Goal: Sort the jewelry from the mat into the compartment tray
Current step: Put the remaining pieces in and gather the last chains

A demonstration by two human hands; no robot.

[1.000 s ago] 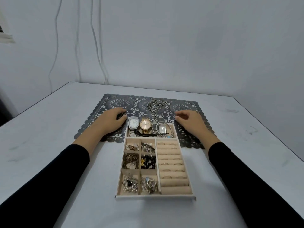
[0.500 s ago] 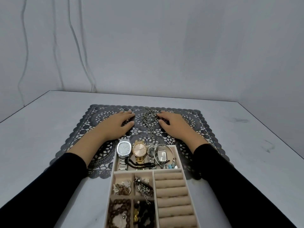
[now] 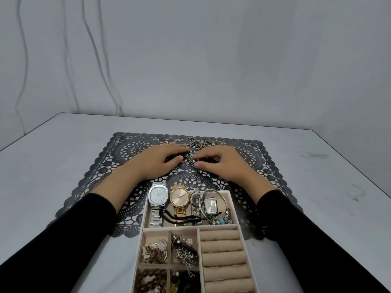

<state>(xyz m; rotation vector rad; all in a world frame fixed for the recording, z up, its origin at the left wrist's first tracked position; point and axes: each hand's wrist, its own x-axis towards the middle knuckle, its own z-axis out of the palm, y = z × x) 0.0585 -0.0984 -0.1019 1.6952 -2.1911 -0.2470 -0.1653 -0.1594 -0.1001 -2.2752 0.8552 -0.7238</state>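
A dark lace mat [image 3: 118, 166] lies on the grey table. On its far middle lies a bronze chain necklace [image 3: 193, 154]. My left hand [image 3: 156, 160] rests palm down just left of the chain, fingertips touching it. My right hand [image 3: 224, 163] is just right of it, fingers curled onto the links. The beige compartment tray [image 3: 233, 205] sits near me, partly over the mat. Its top section holds watches: a silver one [image 3: 158, 195], a gold one [image 3: 179, 197], and bracelets. Smaller sections hold earrings and beads; ring rolls [image 3: 222, 246] fill the right side.
Grey table [image 3: 42, 166] ends at a back edge near the wall and a right edge at the far right. White cables [image 3: 93, 60] hang down the wall at the left. The tray's near end runs out of the frame.
Both hands moved forward from the tray's top corners to the chain on the mat and closed in around it. The view tilted up, so the tray sits lower.
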